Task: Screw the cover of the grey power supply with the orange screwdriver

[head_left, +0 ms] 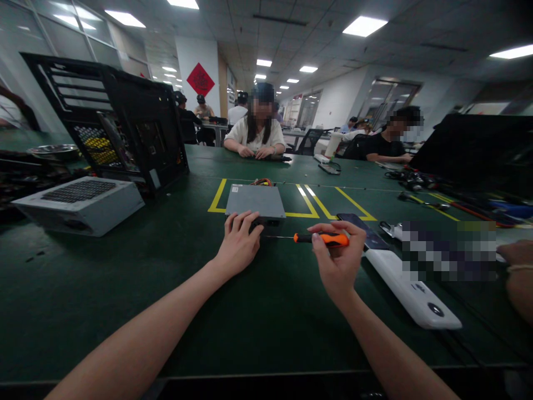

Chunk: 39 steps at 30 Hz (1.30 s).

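A small grey metal power supply unit (pixel 260 199) lies flat on the green table, with coloured wires (pixel 263 181) at its far side. My left hand (pixel 240 242) grips its near left edge, the fingers resting on top and the thumb at the front face. A screwdriver (pixel 340 240) with an orange and black handle is held in my right hand (pixel 339 264). Its thin shaft points left, towards my left hand and the unit's near side. Whether the tip touches anything is hard to make out.
Left stand a larger power supply (pixel 104 211) and a black computer case (pixel 137 128). A dark phone (pixel 366 232), a white device (pixel 416 289) and cables (pixel 406 179) lie right. Another person's hand (pixel 520 266) is at the right edge; a person (pixel 256 136) sits opposite.
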Available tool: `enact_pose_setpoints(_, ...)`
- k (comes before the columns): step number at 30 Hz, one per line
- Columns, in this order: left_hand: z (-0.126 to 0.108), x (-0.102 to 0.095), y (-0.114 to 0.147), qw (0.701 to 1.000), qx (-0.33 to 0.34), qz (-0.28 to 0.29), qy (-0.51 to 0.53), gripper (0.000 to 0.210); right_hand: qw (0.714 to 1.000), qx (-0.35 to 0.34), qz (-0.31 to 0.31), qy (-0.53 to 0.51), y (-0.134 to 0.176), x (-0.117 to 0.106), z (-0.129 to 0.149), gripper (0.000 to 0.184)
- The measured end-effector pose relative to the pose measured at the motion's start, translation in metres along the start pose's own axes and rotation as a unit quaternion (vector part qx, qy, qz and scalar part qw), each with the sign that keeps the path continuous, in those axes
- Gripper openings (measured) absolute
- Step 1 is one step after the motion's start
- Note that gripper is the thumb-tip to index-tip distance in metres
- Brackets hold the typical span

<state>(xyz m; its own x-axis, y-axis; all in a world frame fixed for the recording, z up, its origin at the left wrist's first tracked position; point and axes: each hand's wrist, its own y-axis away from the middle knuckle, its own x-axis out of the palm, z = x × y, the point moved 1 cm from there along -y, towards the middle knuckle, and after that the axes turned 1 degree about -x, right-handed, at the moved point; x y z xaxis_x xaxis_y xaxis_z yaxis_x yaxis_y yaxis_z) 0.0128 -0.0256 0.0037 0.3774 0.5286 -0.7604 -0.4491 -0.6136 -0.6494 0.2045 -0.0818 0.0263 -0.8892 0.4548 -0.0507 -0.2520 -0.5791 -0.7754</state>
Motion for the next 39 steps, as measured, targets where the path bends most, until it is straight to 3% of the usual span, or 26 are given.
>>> enact_pose_setpoints(3, 0.000, -0.001, 0.000, 1.000, -0.002, 0.003, 0.005, 0.025, 0.999, 0.037, -0.014, 0.022, -0.003, -0.001, -0.006, 0.029)
enact_pose_setpoints(9, 0.001, 0.000, 0.001, 1.000, 0.000, -0.002, 0.003, 0.026, 0.971, -0.212, 0.022, 0.109, -0.002, -0.003, 0.003, 0.032)
enact_pose_setpoints(12, 0.000, 0.001, 0.001, 1.000, -0.003, -0.003, 0.000, 0.026, 0.963, -0.244, 0.029, 0.110, -0.002, -0.004, 0.005, 0.035)
enact_pose_setpoints(35, -0.003, 0.001, 0.001, 1.000, 0.004, 0.006, 0.003, 0.028, 0.968, -0.208, 0.045, 0.133, 0.000, -0.002, -0.001, 0.030)
enact_pose_setpoints(39, -0.002, 0.001, 0.001, 1.000, -0.002, 0.011, 0.010, 0.029, 0.986, -0.112, -0.008, 0.122, -0.002, -0.004, -0.005, 0.026)
